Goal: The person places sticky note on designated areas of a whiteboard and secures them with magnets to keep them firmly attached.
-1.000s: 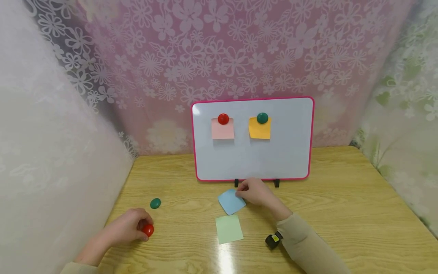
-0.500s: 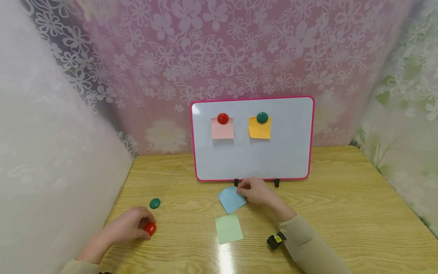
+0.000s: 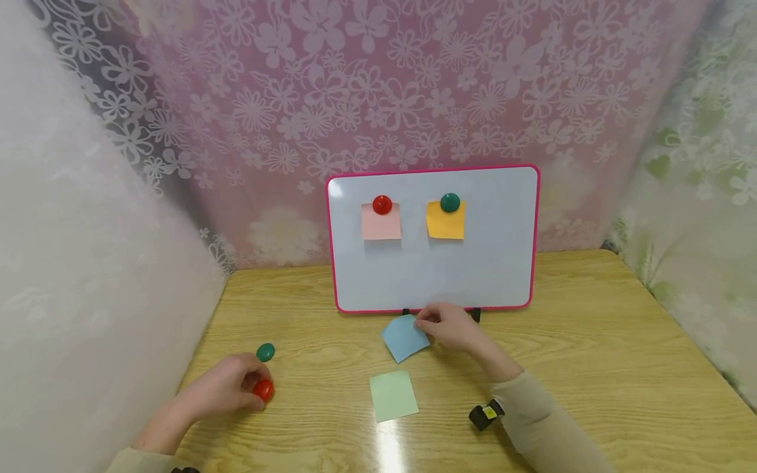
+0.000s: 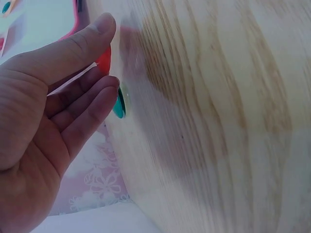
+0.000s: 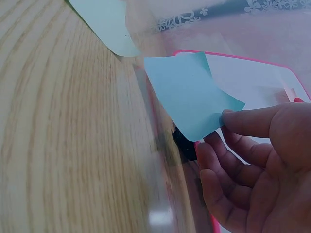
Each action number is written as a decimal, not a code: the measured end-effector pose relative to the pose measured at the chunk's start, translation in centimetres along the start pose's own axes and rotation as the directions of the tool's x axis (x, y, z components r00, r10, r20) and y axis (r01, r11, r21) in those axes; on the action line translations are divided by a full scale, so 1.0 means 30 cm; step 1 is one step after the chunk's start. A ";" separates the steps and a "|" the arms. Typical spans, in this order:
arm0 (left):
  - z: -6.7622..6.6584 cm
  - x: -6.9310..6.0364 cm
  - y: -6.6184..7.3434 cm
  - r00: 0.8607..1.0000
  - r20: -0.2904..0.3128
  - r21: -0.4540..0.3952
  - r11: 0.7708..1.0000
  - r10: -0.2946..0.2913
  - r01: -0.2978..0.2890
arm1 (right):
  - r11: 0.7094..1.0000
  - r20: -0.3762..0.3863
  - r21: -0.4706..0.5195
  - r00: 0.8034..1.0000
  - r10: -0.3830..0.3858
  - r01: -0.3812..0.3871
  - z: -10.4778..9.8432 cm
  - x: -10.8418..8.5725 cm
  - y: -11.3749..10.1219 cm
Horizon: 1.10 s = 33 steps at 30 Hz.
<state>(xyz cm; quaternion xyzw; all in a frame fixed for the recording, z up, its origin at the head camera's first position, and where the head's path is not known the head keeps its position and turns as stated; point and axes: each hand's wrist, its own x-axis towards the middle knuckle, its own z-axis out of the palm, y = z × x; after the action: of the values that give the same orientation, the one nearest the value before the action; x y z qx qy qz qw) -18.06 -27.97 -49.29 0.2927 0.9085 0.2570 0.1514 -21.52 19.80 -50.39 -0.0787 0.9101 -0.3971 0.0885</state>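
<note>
My left hand point(image 3: 223, 389) pinches a round red magnet point(image 3: 263, 390) between thumb and fingers at the left of the table. Just beyond it lies a green magnet point(image 3: 265, 352), which also shows behind the fingertips in the left wrist view. In front of the whiteboard point(image 3: 491, 269), my right hand point(image 3: 452, 326) pinches a blue sticky note point(image 3: 405, 336) by one corner. The right wrist view has this blue note point(image 5: 187, 94) lifted off the table and slightly bent. A pale green sticky note point(image 3: 393, 396) lies flat on the table nearer to me.
On the board, a red magnet point(image 3: 382, 205) is over a pink note point(image 3: 381, 226) and a green magnet point(image 3: 450, 202) over an orange note point(image 3: 446, 226). Black feet point(image 3: 476, 315) support the pink-framed board. A patterned curtain point(image 3: 284, 131) hangs behind the wooden table point(image 3: 591, 368).
The blue note has risen from the table in my right hand and shifted slightly up and right. My left hand has moved a little rightward and away from me with the red magnet.
</note>
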 end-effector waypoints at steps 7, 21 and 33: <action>0.005 0.015 0.019 0.996 -0.046 0.022 0.997 0.079 -0.078 | 0.999 0.002 0.041 1.000 0.018 -0.018 -0.017 -0.007 0.003; 0.014 0.047 0.039 0.992 -0.108 -0.010 0.997 0.071 -0.073 | 0.993 -0.029 0.115 0.999 0.013 -0.010 -0.060 -0.037 0.020; 0.043 0.083 0.079 0.963 -0.224 0.029 0.989 0.148 -0.145 | 0.985 -0.034 0.170 0.999 -0.006 0.011 -0.108 -0.055 0.012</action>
<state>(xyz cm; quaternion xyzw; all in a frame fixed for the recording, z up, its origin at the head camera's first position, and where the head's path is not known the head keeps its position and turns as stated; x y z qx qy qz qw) -18.38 -24.32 -49.33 0.3288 0.8973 0.2935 0.0262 -20.68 22.69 -48.31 -0.0681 0.8738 -0.4750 0.0782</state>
